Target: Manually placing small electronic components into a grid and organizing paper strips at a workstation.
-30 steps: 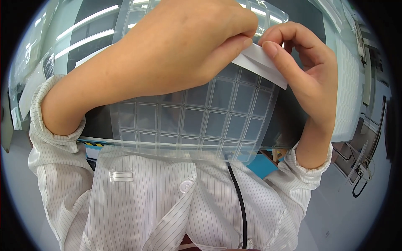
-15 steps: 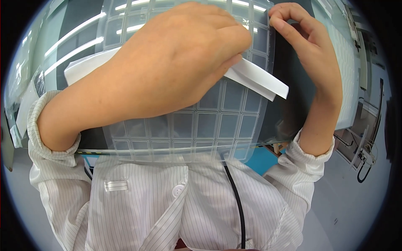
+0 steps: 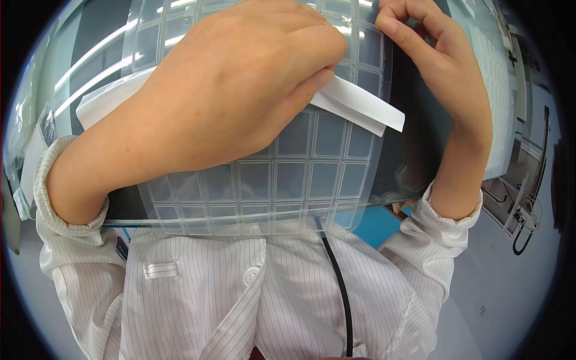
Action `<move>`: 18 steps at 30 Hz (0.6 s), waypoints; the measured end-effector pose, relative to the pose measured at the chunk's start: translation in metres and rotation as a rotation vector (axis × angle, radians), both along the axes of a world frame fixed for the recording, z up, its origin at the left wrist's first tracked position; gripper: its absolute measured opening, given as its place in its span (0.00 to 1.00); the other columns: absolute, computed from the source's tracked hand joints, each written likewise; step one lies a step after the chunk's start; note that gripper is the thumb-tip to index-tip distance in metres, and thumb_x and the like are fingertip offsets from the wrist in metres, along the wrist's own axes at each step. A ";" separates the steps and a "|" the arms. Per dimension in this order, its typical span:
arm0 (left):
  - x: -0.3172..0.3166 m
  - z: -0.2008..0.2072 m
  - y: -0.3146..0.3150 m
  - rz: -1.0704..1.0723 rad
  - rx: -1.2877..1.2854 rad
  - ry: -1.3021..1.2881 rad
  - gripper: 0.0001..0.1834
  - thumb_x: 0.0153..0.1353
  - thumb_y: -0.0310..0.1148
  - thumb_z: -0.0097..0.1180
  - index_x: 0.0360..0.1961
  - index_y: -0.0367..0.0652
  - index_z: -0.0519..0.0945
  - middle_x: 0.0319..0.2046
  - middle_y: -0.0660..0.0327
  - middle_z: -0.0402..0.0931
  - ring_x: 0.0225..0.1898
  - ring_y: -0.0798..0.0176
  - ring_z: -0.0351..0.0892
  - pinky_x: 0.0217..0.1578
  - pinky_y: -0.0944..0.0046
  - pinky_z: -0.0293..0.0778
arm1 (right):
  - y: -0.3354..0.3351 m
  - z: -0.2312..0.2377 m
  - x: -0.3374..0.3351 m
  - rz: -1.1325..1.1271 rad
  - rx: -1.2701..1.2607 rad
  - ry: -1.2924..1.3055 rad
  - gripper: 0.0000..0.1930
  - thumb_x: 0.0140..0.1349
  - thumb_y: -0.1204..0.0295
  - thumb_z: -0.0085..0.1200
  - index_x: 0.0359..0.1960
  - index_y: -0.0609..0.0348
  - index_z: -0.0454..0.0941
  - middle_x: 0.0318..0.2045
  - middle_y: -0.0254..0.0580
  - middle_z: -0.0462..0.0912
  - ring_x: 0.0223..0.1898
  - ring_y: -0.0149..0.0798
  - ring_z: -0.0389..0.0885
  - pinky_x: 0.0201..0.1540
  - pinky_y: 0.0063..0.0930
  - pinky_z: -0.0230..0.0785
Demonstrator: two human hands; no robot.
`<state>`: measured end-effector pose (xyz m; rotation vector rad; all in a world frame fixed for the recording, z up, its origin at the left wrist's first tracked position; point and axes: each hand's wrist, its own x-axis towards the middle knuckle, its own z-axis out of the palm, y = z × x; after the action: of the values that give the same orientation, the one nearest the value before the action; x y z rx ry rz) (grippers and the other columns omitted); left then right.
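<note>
A clear plastic tray (image 3: 293, 180) with rows of square compartments lies in front of me, its near edge reaching over the table's edge. Across it runs a folded white paper strip (image 3: 360, 107), its middle covered by my left hand (image 3: 258, 78). That hand is closed, with the thumb against the strip; its other fingertips are hidden beneath it. At the tray's far right edge, my right hand (image 3: 435, 57) has thumb and index finger pinched together. Whatever is between those fingertips, if anything, is too small to make out.
The tray rests on a dark glossy tabletop (image 3: 414, 144) that mirrors the ceiling lights. Clear plastic packaging (image 3: 45, 129) sits at the left. A white textured sheet (image 3: 497, 120) lies beyond my right forearm. Farther right stands equipment with a black cable (image 3: 523, 240).
My left hand, the paper strip and the tray have shifted a little to the left in the picture. The right hand's fingertips have moved slightly up and left, still pinched.
</note>
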<state>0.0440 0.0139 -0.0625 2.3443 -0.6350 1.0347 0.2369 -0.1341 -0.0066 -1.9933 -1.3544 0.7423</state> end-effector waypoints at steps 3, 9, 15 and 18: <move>-0.007 0.016 -0.003 0.031 -0.028 0.146 0.09 0.61 0.25 0.61 0.40 0.31 0.78 0.45 0.43 0.83 0.49 0.44 0.84 0.53 0.52 0.79 | 0.003 0.000 -0.001 0.007 0.021 -0.009 0.06 0.67 0.76 0.59 0.35 0.66 0.78 0.39 0.35 0.71 0.37 0.27 0.67 0.42 0.20 0.63; -0.019 0.046 -0.001 0.094 -0.083 0.439 0.09 0.61 0.26 0.61 0.40 0.32 0.78 0.45 0.43 0.83 0.49 0.44 0.84 0.54 0.52 0.78 | 0.007 0.007 -0.005 -0.022 -0.004 -0.008 0.05 0.65 0.76 0.62 0.34 0.65 0.79 0.39 0.34 0.73 0.36 0.26 0.69 0.40 0.18 0.64; -0.017 0.064 -0.007 0.145 -0.133 0.682 0.09 0.61 0.26 0.61 0.40 0.32 0.78 0.45 0.43 0.82 0.49 0.45 0.84 0.54 0.52 0.78 | 0.004 0.006 -0.002 -0.054 -0.003 0.002 0.06 0.62 0.75 0.65 0.32 0.63 0.81 0.37 0.33 0.75 0.33 0.24 0.70 0.38 0.18 0.65; -0.005 0.042 -0.002 0.160 -0.126 0.707 0.08 0.61 0.25 0.60 0.40 0.31 0.77 0.46 0.42 0.82 0.50 0.43 0.83 0.54 0.52 0.78 | 0.005 0.007 -0.004 -0.054 -0.003 -0.055 0.06 0.61 0.75 0.65 0.32 0.64 0.81 0.35 0.33 0.75 0.32 0.24 0.70 0.36 0.18 0.65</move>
<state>0.0389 0.0119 -0.0202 2.4439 -0.1075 0.2371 0.2332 -0.1287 0.0001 -2.0585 -1.3254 0.6699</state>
